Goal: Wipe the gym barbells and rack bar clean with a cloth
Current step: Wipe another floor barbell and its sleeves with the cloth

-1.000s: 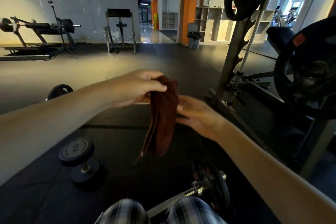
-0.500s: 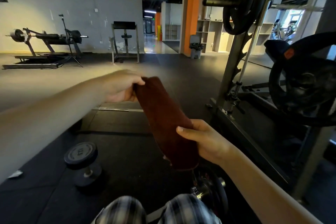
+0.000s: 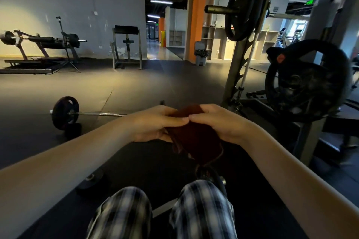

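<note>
A dark brown cloth (image 3: pixel 196 137) is held in front of me by both hands, folded and hanging down. My left hand (image 3: pixel 155 124) grips its left side and my right hand (image 3: pixel 219 122) grips its right side, fingertips meeting over the top. A small barbell (image 3: pixel 87 113) with a dark plate (image 3: pixel 65 112) lies on the floor beyond my left hand. Another barbell (image 3: pixel 215 177) lies by my knees, mostly hidden by the cloth and my legs. The rack (image 3: pixel 244 48) with its loaded bar (image 3: pixel 217 8) stands to the right.
A dumbbell head (image 3: pixel 91 181) lies on the black mat left of my knees. A large weight plate (image 3: pixel 307 81) hangs on the rack at right. Gym benches (image 3: pixel 126 46) and a machine (image 3: pixel 40 44) stand along the far wall. My plaid trouser legs (image 3: pixel 161 211) fill the bottom.
The cloth was stretched between my hands, left high and right low; both hands have come together and bunched it. The view has tilted up, showing the floor barbell.
</note>
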